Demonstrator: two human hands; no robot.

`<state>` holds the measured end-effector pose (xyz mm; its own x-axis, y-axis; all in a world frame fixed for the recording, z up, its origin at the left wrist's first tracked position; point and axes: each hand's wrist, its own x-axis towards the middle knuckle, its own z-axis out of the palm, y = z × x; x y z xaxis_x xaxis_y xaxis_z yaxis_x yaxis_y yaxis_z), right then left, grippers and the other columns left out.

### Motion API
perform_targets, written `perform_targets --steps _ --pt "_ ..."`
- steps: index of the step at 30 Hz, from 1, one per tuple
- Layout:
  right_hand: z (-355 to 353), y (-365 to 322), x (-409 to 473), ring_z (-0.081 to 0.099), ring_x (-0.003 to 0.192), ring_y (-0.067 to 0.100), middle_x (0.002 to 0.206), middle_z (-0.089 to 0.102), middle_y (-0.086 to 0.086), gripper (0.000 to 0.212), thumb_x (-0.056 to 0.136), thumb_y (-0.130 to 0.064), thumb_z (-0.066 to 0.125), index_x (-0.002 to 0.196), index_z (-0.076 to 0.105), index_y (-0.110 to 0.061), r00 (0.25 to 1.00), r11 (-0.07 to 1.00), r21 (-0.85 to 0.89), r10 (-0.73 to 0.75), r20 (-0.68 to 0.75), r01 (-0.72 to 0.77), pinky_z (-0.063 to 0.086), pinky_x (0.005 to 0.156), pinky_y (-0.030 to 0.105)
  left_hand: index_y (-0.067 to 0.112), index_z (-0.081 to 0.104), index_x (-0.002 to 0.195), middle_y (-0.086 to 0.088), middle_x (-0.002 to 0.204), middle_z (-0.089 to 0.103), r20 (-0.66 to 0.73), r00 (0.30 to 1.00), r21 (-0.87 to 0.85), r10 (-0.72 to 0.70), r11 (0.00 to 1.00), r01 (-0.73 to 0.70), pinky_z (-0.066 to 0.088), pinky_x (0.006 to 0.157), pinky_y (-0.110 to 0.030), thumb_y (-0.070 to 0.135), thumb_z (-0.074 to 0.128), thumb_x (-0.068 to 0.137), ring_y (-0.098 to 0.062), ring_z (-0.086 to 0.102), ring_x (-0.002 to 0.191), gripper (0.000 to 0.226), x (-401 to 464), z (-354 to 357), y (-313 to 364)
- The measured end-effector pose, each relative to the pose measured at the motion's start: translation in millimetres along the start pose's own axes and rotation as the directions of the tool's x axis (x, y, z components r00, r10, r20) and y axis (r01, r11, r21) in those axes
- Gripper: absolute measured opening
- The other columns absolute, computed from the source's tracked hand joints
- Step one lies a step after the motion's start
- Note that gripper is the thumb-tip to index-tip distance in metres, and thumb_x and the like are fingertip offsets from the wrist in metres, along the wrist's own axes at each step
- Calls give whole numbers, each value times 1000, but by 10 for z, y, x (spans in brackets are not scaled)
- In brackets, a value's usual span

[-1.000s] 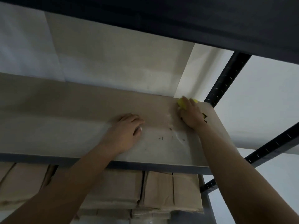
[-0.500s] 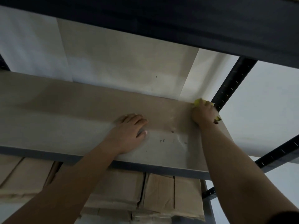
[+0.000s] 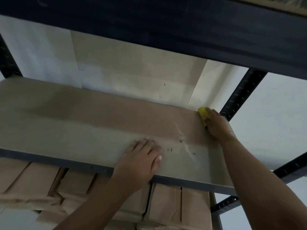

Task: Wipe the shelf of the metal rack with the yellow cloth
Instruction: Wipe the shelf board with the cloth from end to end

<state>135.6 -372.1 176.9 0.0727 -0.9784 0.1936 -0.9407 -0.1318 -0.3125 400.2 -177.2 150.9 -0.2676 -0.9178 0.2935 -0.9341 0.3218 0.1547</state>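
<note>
Dusty shelf runs long left-right; the right hand has its grip closed on the yellow cloth at the far-right back corner. Dirt specks lie nearer, leftward. Left hand rests flat, holding nothing.

Yellow cloth now at the shelf's back-right corner (barely).

Matt board shelf — dusty, smudged

Cloth at shelf's back right corner, under right hand. Left hand flat on shelf near front edge. Wrapped packages on level below.
</note>
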Motion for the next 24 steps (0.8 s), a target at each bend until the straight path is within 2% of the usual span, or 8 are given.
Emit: perform_targets --steps 4,9,11,13,15,18,21,24 --pt "192 -350 222 31 132 40 147 29 19 53 93 -22 40 142 24 -14 996 998 -25 65 68 -64 30 106 46 18 68 109 0 110 69 -139 990 4 29 1000 -28 47 94 -31 31 35 92 -16 63 106 40 -67 17 -26" --pt "426 -973 72 30 135 38 155 18 11 53 95 -24 42 144 24 -19 961 976 47 -219 169 214 31 107 43 17 66 111 0 112 68 -168 985 3 51 999 -51 45 94 -31 31 36 94 -18 62 107 37 -67 72 -27" --pt "396 -925 -28 28 138 31 156 19 5 52 95 -20 45 144 28 -22 911 935 138 -350 218 326 27 111 38 17 67 110 0 111 68 -187 981 8 60 998 -60 47 92 -31 31 37 93 -18 62 106 36 -66 73 -31" --pt "288 -727 -64 26 140 24 154 24 4 49 94 -16 49 140 34 -23 868 896 279 -418 266 346 21 114 32 17 67 109 0 110 68 -203 977 17 71 997 -69 48 91 -31 31 37 93 -18 62 106 36 -64 81 -36" --pt "142 -456 -34 30 139 25 150 32 8 47 91 -14 54 135 39 -24 894 900 327 -376 244 289 21 116 34 17 67 109 0 110 69 -215 973 25 79 997 -76 48 91 -31 31 35 94 -18 63 105 38 -58 102 -36" --pt "-22 -229 58 28 139 30 150 32 13 52 92 -37 48 139 33 -20 960 959 229 -210 187 166 20 116 39 14 70 107 -3 107 71 -268 958 28 97 995 -93 52 87 -31 29 30 97 -18 66 101 44 -77 163 -38" --pt "40 -331 165 37 130 37 140 40 14 45 94 -24 32 139 35 -18 979 990 22 -142 149 140 31 105 41 10 71 105 -6 107 71 -335 928 86 165 986 -144 54 85 -32 28 29 98 -20 67 99 46 -151 260 -37" --pt "271 -684 145 35 128 40 138 34 20 46 90 -15 39 136 32 -17 995 999 -35 -28 94 32 36 102 48 12 67 109 -5 111 69 -358 905 146 229 971 -188 49 87 -30 29 29 99 -18 65 103 42 -218 326 -37"
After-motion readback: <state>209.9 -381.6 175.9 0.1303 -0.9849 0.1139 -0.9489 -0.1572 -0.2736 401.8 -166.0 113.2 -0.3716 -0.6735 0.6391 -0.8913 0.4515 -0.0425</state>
